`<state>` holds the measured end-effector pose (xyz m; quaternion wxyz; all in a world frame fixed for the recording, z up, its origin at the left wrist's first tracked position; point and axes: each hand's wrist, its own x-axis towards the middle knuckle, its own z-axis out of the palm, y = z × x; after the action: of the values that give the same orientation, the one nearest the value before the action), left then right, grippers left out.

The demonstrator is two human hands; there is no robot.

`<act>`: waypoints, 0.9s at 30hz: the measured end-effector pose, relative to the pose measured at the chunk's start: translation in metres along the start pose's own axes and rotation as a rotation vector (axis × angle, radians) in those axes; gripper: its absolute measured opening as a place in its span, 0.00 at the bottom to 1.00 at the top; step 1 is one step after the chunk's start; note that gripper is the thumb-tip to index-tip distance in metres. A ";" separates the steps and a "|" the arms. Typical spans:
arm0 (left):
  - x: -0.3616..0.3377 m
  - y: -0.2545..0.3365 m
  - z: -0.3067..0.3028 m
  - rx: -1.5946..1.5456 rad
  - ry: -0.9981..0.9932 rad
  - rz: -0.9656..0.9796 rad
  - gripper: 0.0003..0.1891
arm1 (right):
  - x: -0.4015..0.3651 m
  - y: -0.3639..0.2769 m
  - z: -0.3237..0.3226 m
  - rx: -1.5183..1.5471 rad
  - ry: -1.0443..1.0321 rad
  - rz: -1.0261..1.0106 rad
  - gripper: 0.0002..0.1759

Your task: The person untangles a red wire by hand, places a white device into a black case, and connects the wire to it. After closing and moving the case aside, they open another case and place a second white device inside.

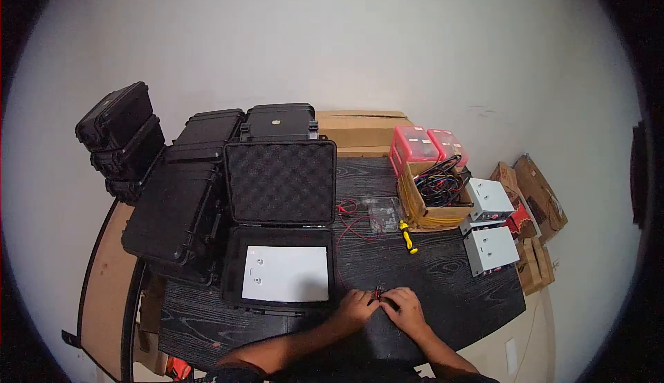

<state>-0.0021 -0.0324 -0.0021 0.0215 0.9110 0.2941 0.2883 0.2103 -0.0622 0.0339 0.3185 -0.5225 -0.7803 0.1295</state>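
Close together near the front of the dark table, my left hand and my right hand are both closed, fingertips almost meeting. Between them shows a small red and black piece, mostly covered by the fingers; I cannot tell its kind. A thin red wire runs down the table toward my left hand. To the left lies an open black hard case with foam in its lid, holding a white box with two small round fittings. A yellow screwdriver lies beyond my right hand.
Black cases are stacked at left and back. A cardboard box of cables stands at back right, before red-edged bins. Two white boxes sit near the right edge. A clear plastic container lies mid-table.
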 end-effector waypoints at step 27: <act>0.001 -0.007 0.004 -0.190 -0.002 0.095 0.09 | 0.003 0.010 -0.024 0.053 -0.209 -0.166 0.10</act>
<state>-0.0034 -0.0251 -0.0061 0.0943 0.9180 0.2221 0.3148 0.2325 -0.0582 0.0482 0.2589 -0.4311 -0.8460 0.1771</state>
